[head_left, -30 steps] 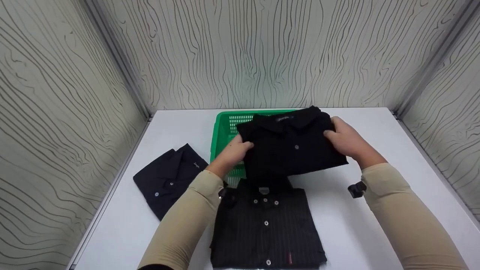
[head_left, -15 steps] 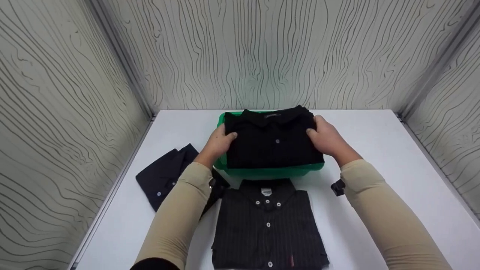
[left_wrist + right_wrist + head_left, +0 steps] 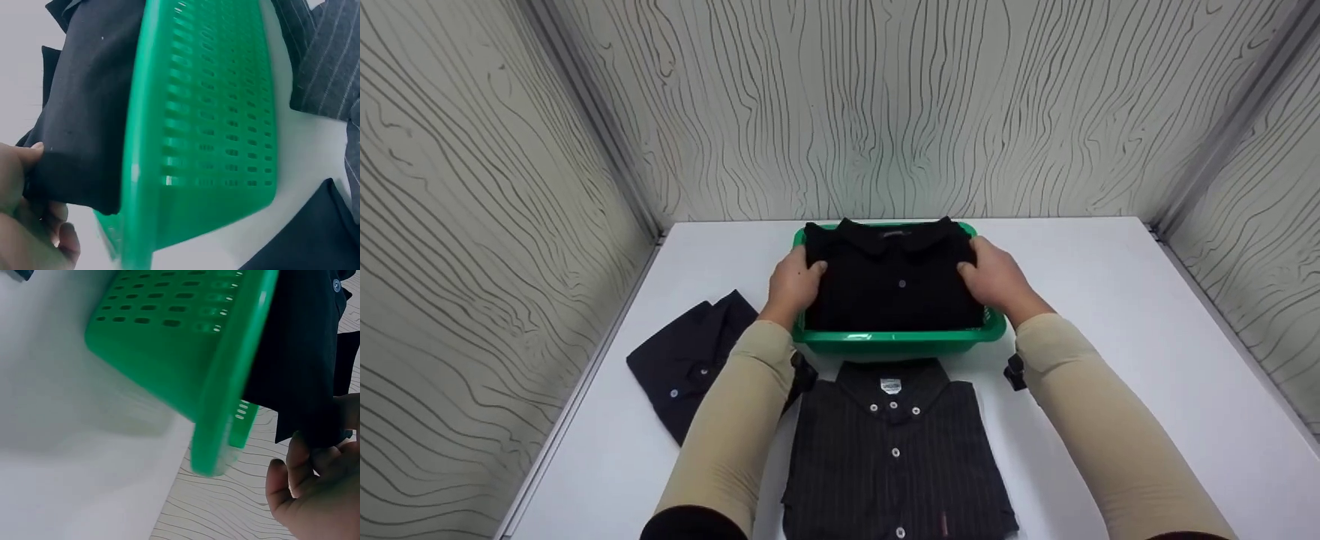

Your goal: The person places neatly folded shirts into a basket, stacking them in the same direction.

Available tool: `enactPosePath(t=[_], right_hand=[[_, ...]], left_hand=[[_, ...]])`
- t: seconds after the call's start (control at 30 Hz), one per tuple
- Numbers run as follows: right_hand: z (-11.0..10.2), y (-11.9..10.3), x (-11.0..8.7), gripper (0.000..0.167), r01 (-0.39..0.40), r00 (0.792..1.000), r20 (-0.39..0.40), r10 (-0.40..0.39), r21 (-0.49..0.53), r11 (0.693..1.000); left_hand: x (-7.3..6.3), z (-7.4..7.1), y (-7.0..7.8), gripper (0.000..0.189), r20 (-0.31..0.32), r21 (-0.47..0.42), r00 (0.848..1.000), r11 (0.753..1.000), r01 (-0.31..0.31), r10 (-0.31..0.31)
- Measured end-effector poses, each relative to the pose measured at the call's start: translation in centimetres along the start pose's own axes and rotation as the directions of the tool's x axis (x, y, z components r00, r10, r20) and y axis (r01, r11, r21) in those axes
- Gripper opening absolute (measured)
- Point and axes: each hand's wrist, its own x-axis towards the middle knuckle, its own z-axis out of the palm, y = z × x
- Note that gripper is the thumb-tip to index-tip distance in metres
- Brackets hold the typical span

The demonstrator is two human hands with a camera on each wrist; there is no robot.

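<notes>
A folded black shirt (image 3: pixel 896 292) with its collar toward the back lies level over the green plastic basket (image 3: pixel 885 343), within its rim in the head view. My left hand (image 3: pixel 796 283) grips the shirt's left edge, thumb on top and fingers beneath. On the opposite edge my right hand (image 3: pixel 994 276) pinches the cloth the same way. In the left wrist view the shirt's side (image 3: pixel 84 107) shows above the basket rim, with the thumb pressing on it. The right wrist view has the shirt's corner (image 3: pixel 304 382) between thumb and curled fingers, beside the basket wall (image 3: pixel 163 343).
A folded dark striped shirt (image 3: pixel 896 465) lies on the white table (image 3: pixel 1110 300) in front of the basket. Left of it is a folded navy shirt (image 3: pixel 690 360), partly behind my left forearm. Patterned panels (image 3: pixel 885 112) stand along the back and sides.
Both hands have carried the black shirt leftward and lowered it over the basket. It was tilted to the right of the basket before and now lies level inside its rim.
</notes>
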Motion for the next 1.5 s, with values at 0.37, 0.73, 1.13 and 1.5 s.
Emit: enactPosePath(t=[0.37,0.73,1.13,1.5], right_hand=[[1.7,0.6,0.3,0.052,-0.024,0.999,-0.047,0.018,-0.142,0.99],[3.3,2.1,0.2,0.049,-0.021,0.996,-0.093,0.003,-0.193,0.981],[5.0,2.8,0.3,0.045,0.027,0.989,-0.128,-0.071,-0.317,0.948],[5.2,2.5,0.6,0.041,0.032,0.99,-0.114,-0.085,-0.402,0.915]], left_hand=[[0.2,1.6,-0.9,0.027,-0.063,0.314,0.996,0.949,-0.041,0.064],[-0.1,3.7,-1.7,0.022,-0.106,0.527,0.98,0.846,-0.088,0.168],[-0.3,4.2,-1.7,0.02,-0.076,0.634,0.979,0.767,-0.098,0.188],[-0.2,4.2,-1.7,0.014,-0.045,0.675,0.98,0.729,-0.113,0.194]])
